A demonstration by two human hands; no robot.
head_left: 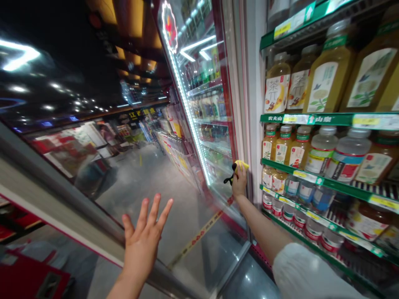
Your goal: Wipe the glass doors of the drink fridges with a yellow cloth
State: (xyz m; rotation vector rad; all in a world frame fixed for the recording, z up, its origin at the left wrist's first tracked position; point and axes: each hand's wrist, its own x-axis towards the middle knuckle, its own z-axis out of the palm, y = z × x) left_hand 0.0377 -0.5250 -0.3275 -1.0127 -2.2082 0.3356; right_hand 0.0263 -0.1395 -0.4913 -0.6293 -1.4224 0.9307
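My left hand (145, 241) is raised with its fingers spread, near the frame edge of an opened glass door (102, 207); nothing is in it. Farther off, my right hand (239, 180) is closed on a yellow cloth (242, 164), held against the pale upright door frame (253, 124) beside the fridge shelves. A small black object (229, 179) sticks out to the left of those fingers; what it is cannot be made out.
Shelves with green rails (330, 120) hold several rows of bottles (277, 87) on the right. A light-edged glass cooler (199, 104) stands beyond. Grey floor (137, 178) and blurred shop displays lie at the left.
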